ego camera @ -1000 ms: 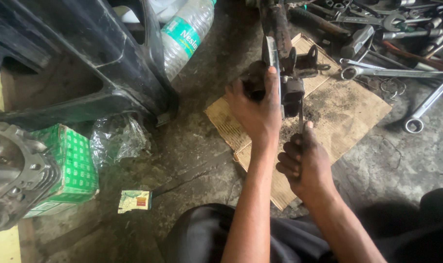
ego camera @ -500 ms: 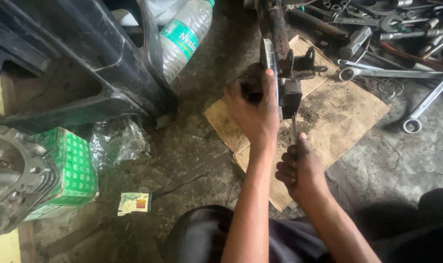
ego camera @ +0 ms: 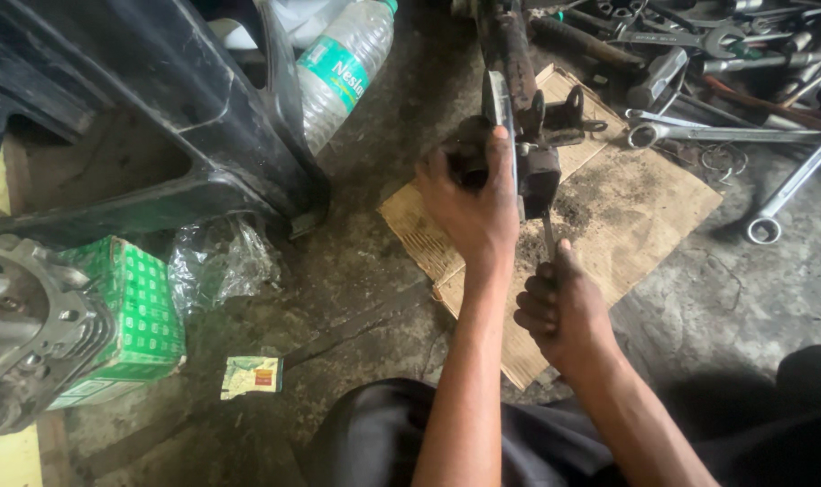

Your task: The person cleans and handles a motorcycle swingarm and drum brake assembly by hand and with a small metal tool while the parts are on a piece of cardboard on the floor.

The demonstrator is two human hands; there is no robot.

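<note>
Left hand (ego camera: 469, 203) clamped around greasy metal part (ego camera: 528, 153), standing on cardboard (ego camera: 636, 207). Right hand (ego camera: 564, 311) fisted on screwdriver (ego camera: 548, 236), tip at part. Risk: tip slips off oily metal, jabs left fingers.

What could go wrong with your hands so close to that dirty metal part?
The thin tool in the right hand might slip off the greasy metal part and jab the left hand, which grips the part just beside its tip. The part rests only on loose cardboard, so it could perhaps slide or twist while being worked.
</note>
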